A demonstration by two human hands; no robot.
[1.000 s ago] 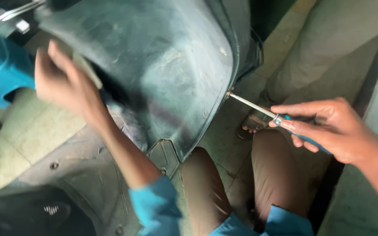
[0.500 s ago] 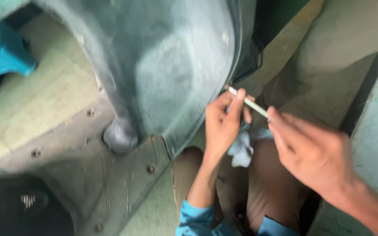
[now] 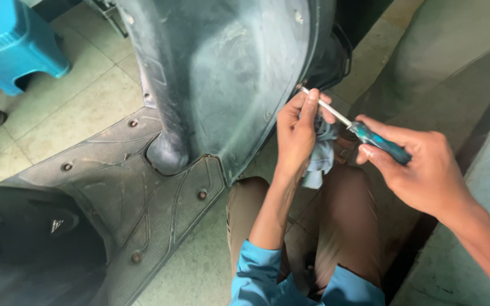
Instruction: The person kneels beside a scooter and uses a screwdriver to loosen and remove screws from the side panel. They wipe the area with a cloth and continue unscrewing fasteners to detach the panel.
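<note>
Tiled floor [image 3: 58, 107], pale and scuffed, carries a scooter seen from above. Nearest, knees in brown trousers [image 3: 341, 226] and blue cuffs; the body is cut off at the bottom edge. Right hand [image 3: 421, 170] is closed round the teal handle of a screwdriver [image 3: 364, 133]. Its metal shaft runs up-left; the tip is hidden at the right edge of the dark leg shield [image 3: 228, 73], so what it meets cannot be made out. Left hand [image 3: 296, 133] pinches the shaft near the tip and bunches a pale blue rag [image 3: 320, 156] in the palm. Ribbed footboard [image 3: 143, 187] with bolts lies left. Black seat corner [image 3: 24, 238], partly cut off. Farthest, a blue plastic stool [image 3: 12, 39] at the floor's top-left corner.
</note>
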